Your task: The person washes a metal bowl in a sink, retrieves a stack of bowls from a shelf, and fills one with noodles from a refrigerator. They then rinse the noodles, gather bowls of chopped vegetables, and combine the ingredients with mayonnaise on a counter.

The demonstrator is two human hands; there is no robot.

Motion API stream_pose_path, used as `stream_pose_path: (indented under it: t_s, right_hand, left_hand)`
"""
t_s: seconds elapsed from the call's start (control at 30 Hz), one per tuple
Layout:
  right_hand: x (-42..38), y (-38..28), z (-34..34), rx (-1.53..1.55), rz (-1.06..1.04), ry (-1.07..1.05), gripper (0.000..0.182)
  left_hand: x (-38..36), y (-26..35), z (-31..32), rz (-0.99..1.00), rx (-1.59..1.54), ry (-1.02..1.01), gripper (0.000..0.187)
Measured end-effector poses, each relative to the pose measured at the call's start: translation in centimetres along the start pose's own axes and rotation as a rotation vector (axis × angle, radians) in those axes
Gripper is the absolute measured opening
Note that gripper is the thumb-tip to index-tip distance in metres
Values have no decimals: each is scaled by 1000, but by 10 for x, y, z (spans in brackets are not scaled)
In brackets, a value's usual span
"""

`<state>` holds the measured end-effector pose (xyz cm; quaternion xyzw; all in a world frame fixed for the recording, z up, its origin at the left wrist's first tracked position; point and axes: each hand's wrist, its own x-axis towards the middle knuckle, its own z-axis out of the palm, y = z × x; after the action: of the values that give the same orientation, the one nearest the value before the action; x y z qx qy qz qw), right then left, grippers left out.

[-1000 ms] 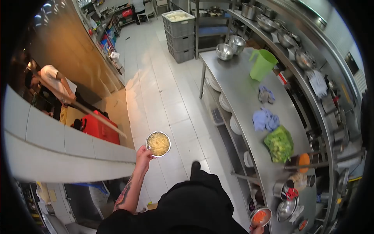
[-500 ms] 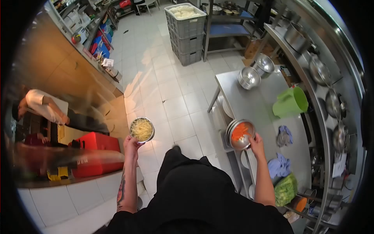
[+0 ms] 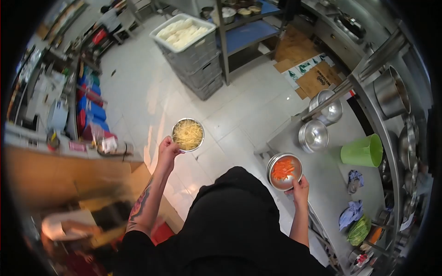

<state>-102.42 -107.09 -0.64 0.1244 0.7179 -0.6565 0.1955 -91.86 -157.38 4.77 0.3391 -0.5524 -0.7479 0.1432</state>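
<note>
My left hand (image 3: 169, 149) grips the rim of a metal bowl (image 3: 201, 137) filled with pale yellow shreds (image 3: 188, 134). The bowl hangs over the tiled floor. On the right, my right hand (image 3: 299, 187) is closed on the lower right rim of a stack of metal bowls (image 3: 291, 182). Orange pieces (image 3: 283, 169) lie in the top bowl. That stack is beside the left edge of the steel table (image 3: 322, 188).
Grey crates (image 3: 198, 69) stand ahead, topped by a white tub (image 3: 159, 34). The table bears metal bowls (image 3: 314, 136), a green jug (image 3: 361, 152), cloths (image 3: 351, 215) and a leafy vegetable (image 3: 359, 231). Cardboard (image 3: 318, 79) lies beyond. A person (image 3: 69, 225) is at lower left.
The view has moved forward and turned; the crates look nearer and the table has shifted right and down. Both hands still hold their bowls.
</note>
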Motion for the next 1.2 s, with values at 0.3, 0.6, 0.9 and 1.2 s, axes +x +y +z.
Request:
stream_pose_path:
  t_s: [0.3, 0.6, 0.9, 1.2]
  right_hand:
    - [114, -61, 80, 138, -28, 141, 31]
    - [285, -133, 138, 248, -103, 156, 29]
    - [412, -201, 135, 263, -119, 421, 28]
    - [556, -286, 83, 331, -54, 616, 27]
  left_hand:
    - [261, 44, 153, -114, 18, -279, 13]
    - [456, 88, 339, -145, -114, -348, 11]
    - [689, 96, 552, -87, -242, -255, 18]
    - [848, 96, 685, -39, -347, -135, 23]
